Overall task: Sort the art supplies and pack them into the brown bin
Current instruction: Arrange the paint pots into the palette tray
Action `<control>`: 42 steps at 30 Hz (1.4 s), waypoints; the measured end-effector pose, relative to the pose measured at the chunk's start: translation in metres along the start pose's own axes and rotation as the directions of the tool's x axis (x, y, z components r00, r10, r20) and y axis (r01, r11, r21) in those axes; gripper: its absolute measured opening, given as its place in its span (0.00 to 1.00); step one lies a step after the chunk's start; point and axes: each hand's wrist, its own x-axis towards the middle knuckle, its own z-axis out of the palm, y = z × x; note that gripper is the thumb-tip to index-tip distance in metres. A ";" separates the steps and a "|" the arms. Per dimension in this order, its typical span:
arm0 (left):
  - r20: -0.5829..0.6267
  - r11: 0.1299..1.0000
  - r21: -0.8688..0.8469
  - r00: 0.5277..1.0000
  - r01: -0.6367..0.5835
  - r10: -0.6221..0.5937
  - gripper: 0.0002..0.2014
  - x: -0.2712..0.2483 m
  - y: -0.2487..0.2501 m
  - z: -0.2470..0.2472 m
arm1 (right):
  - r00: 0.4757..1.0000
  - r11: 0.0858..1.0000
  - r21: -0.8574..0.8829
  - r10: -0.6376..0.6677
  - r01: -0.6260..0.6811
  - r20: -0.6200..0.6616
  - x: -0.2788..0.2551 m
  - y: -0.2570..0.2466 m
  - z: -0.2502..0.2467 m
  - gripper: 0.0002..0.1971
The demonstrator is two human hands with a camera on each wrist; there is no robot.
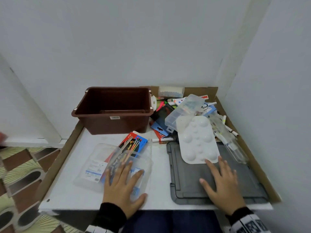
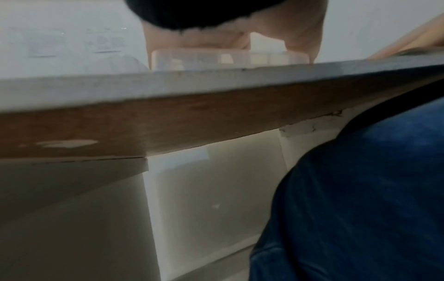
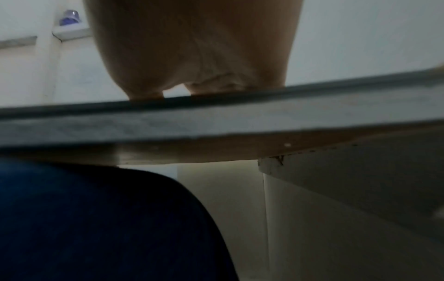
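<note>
Resting spread and flat, the left hand (image 1: pixel 123 182) is laid on the clear case (image 1: pixel 116 167) and the right hand (image 1: pixel 222 180) on the grey lid (image 1: pixel 190 187), while the brown bin (image 1: pixel 114 110) stands empty behind, so the case is best gripped by both edges and lifted level.

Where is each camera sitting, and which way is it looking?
Head: up high, looking down at the table, the brown bin, and both hands.
Left wrist: below the table edge, looking up along the left hand resting on a clear case; blue-clad leg shows.
Right wrist: just as low, looking up at the right hand on the grey lid; leg too.
Shared: head and left wrist both show the clear case.
</note>
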 end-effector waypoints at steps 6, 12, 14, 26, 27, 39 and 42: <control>-0.090 0.999 -0.042 0.996 0.012 -0.016 0.31 0.013 -0.006 -0.005 | 0.996 0.997 -0.063 0.038 -0.033 0.087 0.004 0.010 0.012 0.34; -0.132 0.995 0.039 0.987 0.096 -0.091 0.30 0.026 -0.004 -0.023 | 0.981 0.998 -0.060 0.046 -0.035 0.187 0.006 0.008 -0.001 0.34; -0.086 0.982 0.075 0.982 0.175 -0.169 0.31 0.031 0.002 -0.025 | 0.962 0.998 -0.054 0.045 -0.031 0.270 0.010 0.005 -0.012 0.33; -0.384 0.744 -0.637 0.920 -0.204 -0.077 0.27 0.129 0.085 -0.078 | 0.990 0.823 0.565 -0.021 -0.064 0.142 0.154 -0.025 -0.096 0.05; -0.367 0.750 -0.638 0.925 -0.173 -0.099 0.30 0.145 0.091 -0.078 | 0.994 0.794 0.603 0.008 -0.070 0.104 0.175 -0.024 -0.094 0.04; -0.278 0.826 -0.563 0.948 -0.031 -0.154 0.34 0.222 0.102 -0.062 | 0.955 0.583 0.774 0.283 -0.247 0.092 0.303 -0.007 -0.061 0.25; -0.386 0.759 -0.639 0.905 -0.123 -0.178 0.23 0.213 0.098 -0.078 | 0.961 0.606 0.783 0.273 -0.141 -0.038 0.293 -0.007 -0.072 0.23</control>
